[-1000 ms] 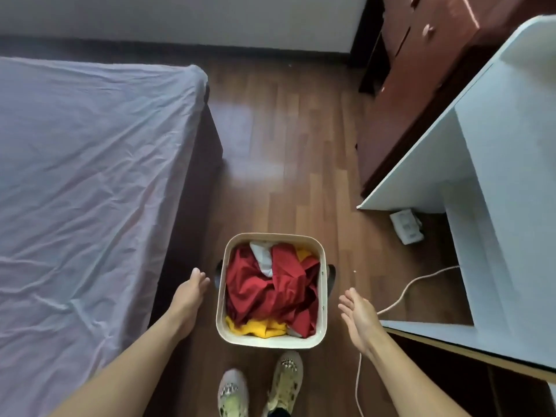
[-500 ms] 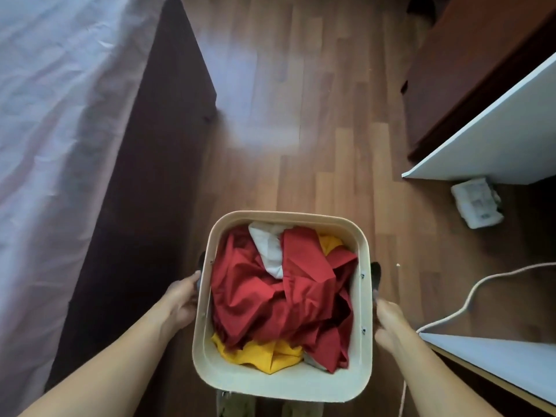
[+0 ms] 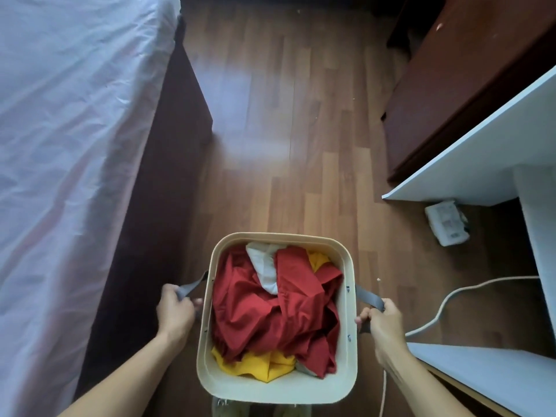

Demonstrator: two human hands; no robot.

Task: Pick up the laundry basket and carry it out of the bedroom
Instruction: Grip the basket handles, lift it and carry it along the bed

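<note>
A cream laundry basket [image 3: 351, 341] sits low in the middle of the view, filled with red, yellow and white clothes [image 3: 270, 314]. A grey strap handle sticks out on each side. My left hand [image 3: 176, 310] is closed around the left strap [image 3: 192, 286]. On the other side, my right hand [image 3: 383, 322] grips the right strap [image 3: 368, 297]. Both straps are pulled up and outward. The basket hides most of my shoes below it.
A bed with a pale sheet [image 3: 66, 145] and dark frame runs along the left. At the right stand a brown dresser [image 3: 457, 85] and a white desk [image 3: 481, 145]. A white cable [image 3: 451, 299] and a white box [image 3: 446, 222] lie on the wooden floor [image 3: 285, 130].
My hands went from open beside the basket to gripping its two straps. The straps now stand pulled out, and the basket looks larger and nearer than a second ago.
</note>
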